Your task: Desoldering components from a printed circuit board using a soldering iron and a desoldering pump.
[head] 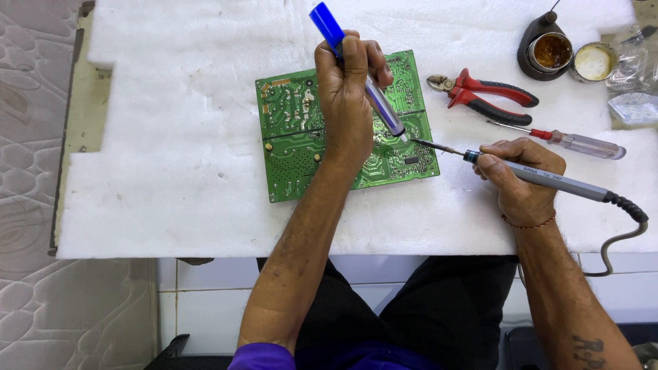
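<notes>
A green circuit board [288, 130] lies solder side up on a white foam sheet [171, 137]. My left hand [348, 96] grips a desoldering pump [327, 26] with a blue plunger and silver barrel, its nozzle pressed to the board's right part. My right hand [519, 179] holds a grey soldering iron [562, 183] like a pen. The iron's tip touches the board right beside the pump's nozzle. A grey cable runs from the iron's rear past the sheet's front right edge.
Red-handled cutting pliers [486, 96] and a screwdriver [572, 141] with a clear handle lie right of the board. A black stand with a tin of brown flux [550, 49], a second small tin [593, 62] and clear plastic pieces [634, 103] sit at the far right.
</notes>
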